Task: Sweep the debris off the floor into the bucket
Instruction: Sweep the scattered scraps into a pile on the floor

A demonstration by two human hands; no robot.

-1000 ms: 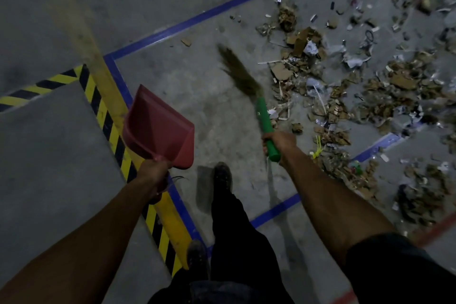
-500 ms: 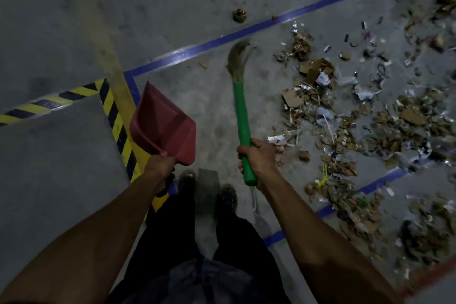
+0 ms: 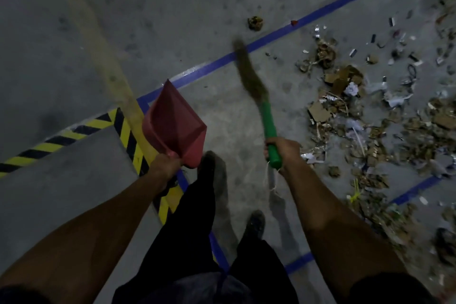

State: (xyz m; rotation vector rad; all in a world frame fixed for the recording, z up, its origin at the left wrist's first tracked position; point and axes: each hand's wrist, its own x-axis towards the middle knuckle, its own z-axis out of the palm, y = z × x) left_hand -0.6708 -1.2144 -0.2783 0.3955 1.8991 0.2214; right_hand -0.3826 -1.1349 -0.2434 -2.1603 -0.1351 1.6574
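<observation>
Right of the feet, across the concrete floor (image 3: 172,7): debris (image 3: 365,116) of cardboard scraps and paper, spread up and away inside the blue tape line (image 3: 271,41). Nearer to right hand (image 3: 283,149), fingers curled round green handle of grass broom (image 3: 261,103); long axis up and slightly left, bristles blurred, left of the pile. Left hand (image 3: 164,164) grips red dustpan (image 3: 174,122), raised, well apart from debris. Bucket not in view. Likely next: broom stroke rightward.

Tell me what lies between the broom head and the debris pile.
Nothing visible: only bare floor separates the broom, gripped by the right hand, from the debris pile. No bucket is in view.
</observation>
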